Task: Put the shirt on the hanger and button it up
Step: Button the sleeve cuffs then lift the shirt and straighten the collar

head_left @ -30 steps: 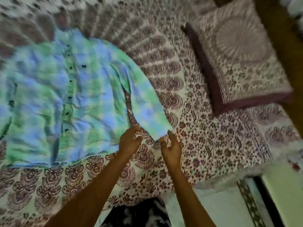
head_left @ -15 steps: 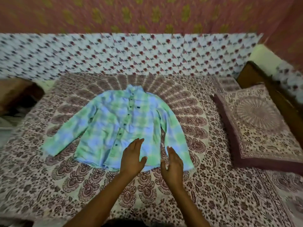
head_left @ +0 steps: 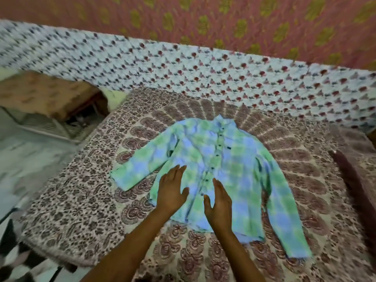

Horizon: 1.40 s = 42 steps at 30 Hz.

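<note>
A green and blue checked shirt lies flat, front up, on the patterned bedspread, buttoned down the middle, collar toward the wall and both sleeves spread out. My left hand hovers over the lower left front of the shirt with fingers spread, holding nothing. Over the lower middle of the shirt, my right hand is held edge-on and empty as well. No hanger shows anywhere in the frame.
A floral cloth runs along the wall behind the bed. A dark-edged cushion lies at the right. Past the bed's left edge are a brown cushioned piece and pale floor.
My hands let go of the right sleeve cuff and shifted left over the shirt's lower front. The view pulled back and swung left, so the whole shirt shows.
</note>
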Available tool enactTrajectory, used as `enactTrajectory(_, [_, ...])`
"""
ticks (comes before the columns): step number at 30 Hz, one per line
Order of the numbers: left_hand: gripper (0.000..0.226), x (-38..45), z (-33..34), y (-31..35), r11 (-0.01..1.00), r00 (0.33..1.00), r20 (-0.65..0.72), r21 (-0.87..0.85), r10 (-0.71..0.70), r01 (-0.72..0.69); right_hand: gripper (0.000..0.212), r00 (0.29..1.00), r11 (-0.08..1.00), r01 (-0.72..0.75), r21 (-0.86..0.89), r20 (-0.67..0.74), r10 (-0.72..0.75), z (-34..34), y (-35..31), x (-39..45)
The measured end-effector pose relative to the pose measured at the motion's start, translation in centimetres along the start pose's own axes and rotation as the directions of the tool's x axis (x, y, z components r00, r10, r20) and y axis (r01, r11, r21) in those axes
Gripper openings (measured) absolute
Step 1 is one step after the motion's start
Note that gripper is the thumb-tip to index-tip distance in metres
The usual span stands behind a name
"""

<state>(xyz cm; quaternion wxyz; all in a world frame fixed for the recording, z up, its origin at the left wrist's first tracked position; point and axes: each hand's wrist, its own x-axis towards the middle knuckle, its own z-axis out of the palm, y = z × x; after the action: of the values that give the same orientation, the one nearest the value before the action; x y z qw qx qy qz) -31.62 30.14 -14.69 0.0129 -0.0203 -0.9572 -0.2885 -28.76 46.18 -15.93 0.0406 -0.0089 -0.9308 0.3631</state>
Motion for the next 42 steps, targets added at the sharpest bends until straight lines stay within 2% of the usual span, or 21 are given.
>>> enactTrajectory(4, [0.063, 2.4, -2.2, -7.9, 0.988, 0.991, 0.045, -0.082, -0.126, 0.130, 0.070, 0.994, 0.998, 0.039, -0.039, 0.105, -0.034, 8.2, -4.8, 1.3])
enactTrajectory(6, [0.063, 3.3, -2.8, -10.9, 0.985, 0.984, 0.081, -0.064, -0.156, 0.161, 0.072, 0.990, 0.997, 0.055, -0.061, 0.131, -0.047, 11.2, -6.0, 1.9])
enactTrajectory(10, [0.057, 5.0, -3.0, -18.1, 0.969, 0.957, 0.153, 0.002, -0.245, 0.248, 0.078, 0.980, 0.999, -0.028, -0.041, 0.198, 0.035, 17.2, -7.7, 3.3])
enactTrajectory(14, [0.057, 6.5, -1.2, -25.0, 0.937, 0.922, 0.168, 0.100, -0.348, 0.335, 0.062, 0.971, 0.997, -0.079, -0.024, 0.226, 0.082, 22.6, -7.7, 5.2])
enactTrajectory(17, [0.064, 7.5, 1.4, -29.4, 0.912, 0.904, 0.168, 0.197, -0.392, 0.359, 0.060, 0.970, 0.995, -0.098, -0.001, 0.225, 0.095, 26.7, -6.4, 6.3])
enactTrajectory(20, [0.073, 8.4, 4.3, -33.3, 0.903, 0.895, 0.178, 0.221, -0.409, 0.368, 0.055, 0.971, 0.994, -0.110, 0.023, 0.218, 0.102, 30.6, -4.6, 6.3])
enactTrajectory(25, [0.072, 9.3, 7.1, -36.2, 0.890, 0.882, 0.189, 0.246, -0.432, 0.383, 0.060, 0.962, 0.995, -0.103, 0.004, 0.253, 0.099, 34.8, -2.4, 5.7])
enactTrajectory(29, [0.051, 10.6, 6.9, -37.0, 0.899, 0.924, 0.076, 0.270, -0.376, 0.344, 0.061, 0.956, 0.991, -0.123, -0.051, 0.260, 0.132, 36.3, -2.7, 5.4])
enactTrajectory(32, [0.044, 12.2, 5.7, -37.6, 0.893, 0.917, 0.062, 0.264, -0.394, 0.366, 0.061, 0.946, 0.989, -0.144, -0.043, 0.287, 0.150, 36.7, -3.7, 5.7])
enactTrajectory(35, [0.049, 12.5, 5.1, -37.3, 0.895, 0.914, 0.120, 0.288, -0.387, 0.341, 0.060, 0.940, 0.988, -0.154, -0.013, 0.305, 0.150, 37.0, -4.5, 6.4])
enactTrajectory(39, [0.080, 11.0, 5.5, -36.5, 0.869, 0.855, 0.333, 0.435, -0.397, 0.235, 0.057, 0.944, 0.984, -0.170, 0.047, 0.293, 0.149, 37.0, -5.3, 7.1])
enactTrajectory(40, [0.078, 10.7, 5.7, -36.4, 0.862, 0.857, 0.336, 0.460, -0.391, 0.212, 0.057, 0.944, 0.984, -0.171, 0.054, 0.294, 0.148, 37.0, -5.4, 7.2])
enactTrajectory(42, [0.059, 10.9, 5.6, -36.2, 0.865, 0.898, 0.261, 0.455, -0.355, 0.210, 0.057, 0.944, 0.984, -0.165, 0.063, 0.299, 0.139, 36.9, -5.5, 7.4])
